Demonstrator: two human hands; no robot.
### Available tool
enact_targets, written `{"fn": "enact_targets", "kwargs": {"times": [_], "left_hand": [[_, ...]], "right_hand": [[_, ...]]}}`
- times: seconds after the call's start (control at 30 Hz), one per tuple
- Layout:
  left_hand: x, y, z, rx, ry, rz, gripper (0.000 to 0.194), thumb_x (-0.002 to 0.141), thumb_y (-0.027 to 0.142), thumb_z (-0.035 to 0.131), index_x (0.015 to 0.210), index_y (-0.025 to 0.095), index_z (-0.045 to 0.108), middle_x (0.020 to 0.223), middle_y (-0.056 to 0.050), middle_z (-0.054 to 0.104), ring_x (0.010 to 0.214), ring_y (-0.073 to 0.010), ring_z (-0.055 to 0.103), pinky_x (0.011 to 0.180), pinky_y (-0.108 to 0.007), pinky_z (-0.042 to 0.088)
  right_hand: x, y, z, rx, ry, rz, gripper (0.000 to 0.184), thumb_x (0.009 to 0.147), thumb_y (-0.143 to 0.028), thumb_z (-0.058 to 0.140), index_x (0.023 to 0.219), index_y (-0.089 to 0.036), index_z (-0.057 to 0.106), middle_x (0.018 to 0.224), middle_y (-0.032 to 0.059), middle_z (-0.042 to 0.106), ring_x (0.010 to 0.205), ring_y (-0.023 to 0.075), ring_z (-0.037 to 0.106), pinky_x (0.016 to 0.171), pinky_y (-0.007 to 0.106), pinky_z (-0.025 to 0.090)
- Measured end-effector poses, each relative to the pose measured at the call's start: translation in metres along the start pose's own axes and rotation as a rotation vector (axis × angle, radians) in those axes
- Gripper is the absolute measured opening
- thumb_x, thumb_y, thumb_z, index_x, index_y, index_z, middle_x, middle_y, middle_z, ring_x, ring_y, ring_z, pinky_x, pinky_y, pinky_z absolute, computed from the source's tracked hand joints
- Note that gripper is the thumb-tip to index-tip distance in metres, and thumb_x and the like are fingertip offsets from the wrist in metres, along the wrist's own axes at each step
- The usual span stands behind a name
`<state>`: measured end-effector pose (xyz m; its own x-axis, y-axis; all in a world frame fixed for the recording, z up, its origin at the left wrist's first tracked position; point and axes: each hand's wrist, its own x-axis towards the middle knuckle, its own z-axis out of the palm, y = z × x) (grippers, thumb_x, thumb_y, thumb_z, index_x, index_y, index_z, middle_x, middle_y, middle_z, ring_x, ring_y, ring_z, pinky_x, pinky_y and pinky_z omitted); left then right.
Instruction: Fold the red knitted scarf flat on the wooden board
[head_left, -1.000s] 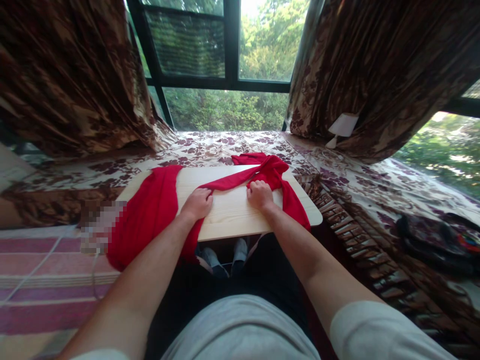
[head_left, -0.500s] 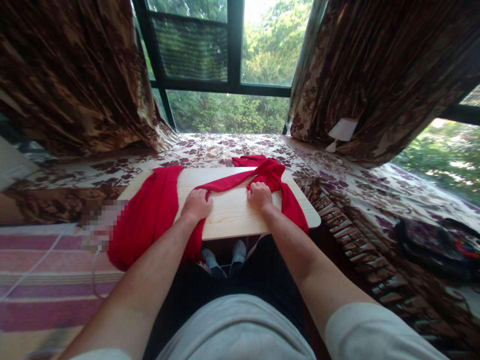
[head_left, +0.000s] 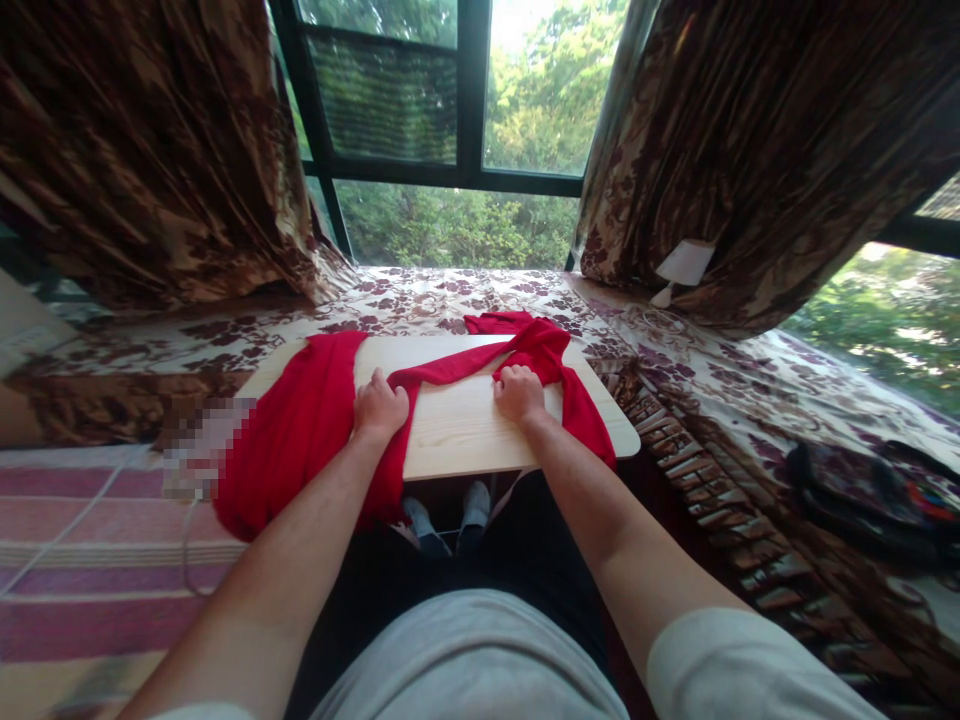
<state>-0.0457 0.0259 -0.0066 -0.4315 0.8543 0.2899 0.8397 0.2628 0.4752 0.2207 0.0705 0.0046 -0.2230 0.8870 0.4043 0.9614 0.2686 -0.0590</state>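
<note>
A long red cloth (head_left: 300, 430) is spread over a small pale wooden table (head_left: 457, 425). Its broad part covers the table's left side and hangs over the front edge. A narrower twisted strip of it crosses to the right, where it bunches and drapes down. My left hand (head_left: 381, 405) lies on the left part, fingers curled at the cloth, thumb side up; its fingertips are partly hidden. On the right, my right hand (head_left: 519, 393) is closed on the bunched cloth, knuckles up, resting at the tabletop.
Behind the table is a ledge with a flowered cover (head_left: 420, 295), below a window. A small white lamp (head_left: 686, 262) stands at the back right. A black bag (head_left: 862, 500) lies farther right. Striped bedding (head_left: 97, 560) is at the left. My feet show under the table.
My left hand has slid a little to the left along the cloth, uncovering part of the strip. My right hand has stayed in place on the bunched cloth.
</note>
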Motion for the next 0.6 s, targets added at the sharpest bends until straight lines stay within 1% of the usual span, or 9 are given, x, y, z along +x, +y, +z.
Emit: {"fn": "enact_targets", "kwargs": {"times": [0.07, 0.13, 0.23, 0.27, 0.33, 0.4, 0.43, 0.5, 0.6], "left_hand": [[0.003, -0.002, 0.001, -0.053, -0.018, -0.007, 0.067, 0.086, 0.03, 0.056, 0.145, 0.002, 0.043, 0.133, -0.029, 0.06, 0.127, -0.0388, 0.056, 0.106, -0.045, 0.043], [0.007, -0.004, 0.0, -0.143, -0.027, -0.053, 0.068, 0.083, 0.031, 0.063, 0.143, 0.004, 0.047, 0.135, -0.028, 0.059, 0.129, -0.0384, 0.055, 0.107, -0.045, 0.043], [0.017, -0.006, -0.01, -0.437, -0.128, -0.235, 0.055, 0.074, 0.031, 0.075, 0.124, 0.011, 0.064, 0.128, -0.023, 0.066, 0.126, -0.0371, 0.058, 0.103, -0.042, 0.047], [0.021, -0.007, -0.015, -0.542, -0.183, -0.297, 0.046, 0.072, 0.03, 0.078, 0.114, 0.012, 0.068, 0.121, -0.021, 0.07, 0.12, -0.0361, 0.062, 0.098, -0.04, 0.05], [0.027, -0.008, -0.026, -0.698, -0.307, -0.386, 0.029, 0.071, 0.028, 0.078, 0.095, 0.014, 0.072, 0.1, -0.017, 0.076, 0.099, -0.0329, 0.071, 0.083, -0.038, 0.057], [0.031, -0.009, -0.036, -0.77, -0.401, -0.411, 0.019, 0.073, 0.026, 0.077, 0.087, 0.014, 0.072, 0.082, -0.013, 0.076, 0.076, -0.0287, 0.073, 0.069, -0.036, 0.06], [0.031, -0.01, -0.04, -0.8, -0.439, -0.418, 0.017, 0.073, 0.024, 0.076, 0.086, 0.014, 0.072, 0.077, -0.012, 0.075, 0.069, -0.027, 0.073, 0.064, -0.036, 0.06], [0.031, -0.011, -0.044, -0.868, -0.509, -0.431, 0.015, 0.073, 0.02, 0.076, 0.086, 0.014, 0.072, 0.075, -0.011, 0.075, 0.064, -0.025, 0.072, 0.06, -0.034, 0.06], [0.029, -0.014, -0.046, -0.996, -0.616, -0.45, 0.019, 0.072, 0.015, 0.077, 0.091, 0.013, 0.072, 0.079, -0.012, 0.076, 0.064, -0.0242, 0.072, 0.059, -0.034, 0.061]], "right_hand": [[0.0, 0.0, 0.0, 0.004, 0.004, 0.0, 0.023, 0.095, -0.029, 0.051, 0.101, -0.014, 0.067, 0.105, 0.0144, 0.067, 0.103, 0.0274, 0.056, 0.088, 0.036, 0.04], [0.0, 0.0, 0.0, 0.007, 0.006, 0.003, 0.023, 0.095, -0.028, 0.051, 0.102, -0.014, 0.067, 0.105, 0.0148, 0.067, 0.103, 0.0274, 0.056, 0.089, 0.036, 0.04], [0.001, 0.001, 0.001, 0.014, 0.007, 0.0, 0.023, 0.094, -0.028, 0.051, 0.102, -0.014, 0.067, 0.106, 0.0147, 0.067, 0.103, 0.0271, 0.055, 0.09, 0.036, 0.039], [0.001, 0.001, 0.001, 0.016, 0.008, -0.002, 0.023, 0.095, -0.028, 0.051, 0.102, -0.014, 0.067, 0.106, 0.0145, 0.067, 0.102, 0.027, 0.055, 0.09, 0.036, 0.039], [0.001, 0.0, 0.002, 0.021, 0.013, -0.004, 0.022, 0.094, -0.028, 0.051, 0.1, -0.014, 0.067, 0.105, 0.014, 0.068, 0.101, 0.0269, 0.056, 0.089, 0.036, 0.039], [0.001, 0.0, 0.002, 0.023, 0.018, -0.003, 0.021, 0.094, -0.027, 0.052, 0.1, -0.014, 0.067, 0.104, 0.0137, 0.068, 0.101, 0.0269, 0.056, 0.089, 0.036, 0.04], [0.001, 0.0, 0.002, 0.023, 0.019, -0.001, 0.021, 0.093, -0.027, 0.052, 0.1, -0.014, 0.067, 0.104, 0.0138, 0.068, 0.101, 0.0271, 0.056, 0.089, 0.036, 0.04], [0.001, 0.0, 0.002, 0.023, 0.018, 0.001, 0.021, 0.093, -0.027, 0.052, 0.1, -0.014, 0.068, 0.104, 0.0142, 0.068, 0.102, 0.0273, 0.056, 0.089, 0.036, 0.04], [0.001, 0.0, 0.002, 0.025, 0.014, 0.002, 0.022, 0.094, -0.028, 0.052, 0.101, -0.014, 0.068, 0.105, 0.0147, 0.068, 0.102, 0.0272, 0.056, 0.09, 0.036, 0.04]]}}
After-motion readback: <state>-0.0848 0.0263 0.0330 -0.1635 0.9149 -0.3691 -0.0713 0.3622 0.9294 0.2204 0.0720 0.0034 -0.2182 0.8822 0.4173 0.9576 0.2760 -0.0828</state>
